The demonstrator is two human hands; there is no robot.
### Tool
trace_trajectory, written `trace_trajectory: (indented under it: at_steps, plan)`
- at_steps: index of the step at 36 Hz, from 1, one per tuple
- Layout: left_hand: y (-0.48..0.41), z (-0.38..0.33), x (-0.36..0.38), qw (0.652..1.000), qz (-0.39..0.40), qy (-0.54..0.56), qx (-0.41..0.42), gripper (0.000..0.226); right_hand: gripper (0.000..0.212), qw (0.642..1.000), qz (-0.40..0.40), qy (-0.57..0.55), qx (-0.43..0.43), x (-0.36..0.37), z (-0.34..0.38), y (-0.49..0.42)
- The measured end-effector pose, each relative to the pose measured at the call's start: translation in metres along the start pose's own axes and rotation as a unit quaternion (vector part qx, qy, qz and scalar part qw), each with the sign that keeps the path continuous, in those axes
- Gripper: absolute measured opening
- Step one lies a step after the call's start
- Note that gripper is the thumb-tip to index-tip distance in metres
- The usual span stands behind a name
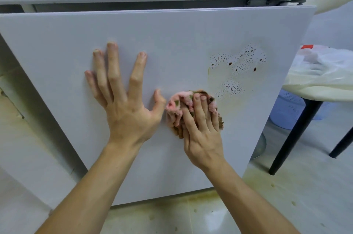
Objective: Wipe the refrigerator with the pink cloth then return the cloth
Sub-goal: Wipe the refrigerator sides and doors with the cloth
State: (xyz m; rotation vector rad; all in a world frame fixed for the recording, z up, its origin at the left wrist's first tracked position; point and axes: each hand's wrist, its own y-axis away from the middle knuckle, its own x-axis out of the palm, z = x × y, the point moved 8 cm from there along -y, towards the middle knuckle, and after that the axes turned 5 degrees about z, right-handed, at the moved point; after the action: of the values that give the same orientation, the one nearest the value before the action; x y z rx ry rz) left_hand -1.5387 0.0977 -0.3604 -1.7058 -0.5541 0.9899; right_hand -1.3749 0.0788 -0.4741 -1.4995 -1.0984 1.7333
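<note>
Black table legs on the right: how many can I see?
2. One black table leg slants down beside the grey refrigerator door; the second shows at the picture's right edge. Others may be hidden.

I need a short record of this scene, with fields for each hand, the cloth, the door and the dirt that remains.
left hand: flat on the refrigerator door, fingers spread, holding nothing
right hand: holds the bunched pink cloth against the door
cloth state: soiled brown in places
stain: brown droplets on the door, up and right of the cloth, not yet wiped
floor: yellowish smears below the door
</note>
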Motion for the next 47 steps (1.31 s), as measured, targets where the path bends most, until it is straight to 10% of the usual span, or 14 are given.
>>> trace_trajectory:
  at_steps: [12,25,38,47]
  plan:
    - [0.000,0.000,0.001,1.000,0.004,0.001,-0.004,0.070,0.058,0.971,-0.159,-0.119,0.135,-0.066,-0.006,-0.098]
    - [-0.001,-0.006,0.004,1.000,0.009,0.013,-0.017,0.074,0.083,0.999,0.029,-0.006,0.036,0.010,-0.032,0.042]
    - [0.001,-0.027,0.010,0.998,0.017,-0.019,0.049,0.073,0.058,0.970,-0.137,-0.138,0.143,-0.088,-0.042,-0.119]
    - [0.000,-0.032,0.015,0.999,0.018,-0.006,0.045,0.075,0.071,0.979,-0.120,-0.087,0.140,-0.041,-0.055,-0.040]
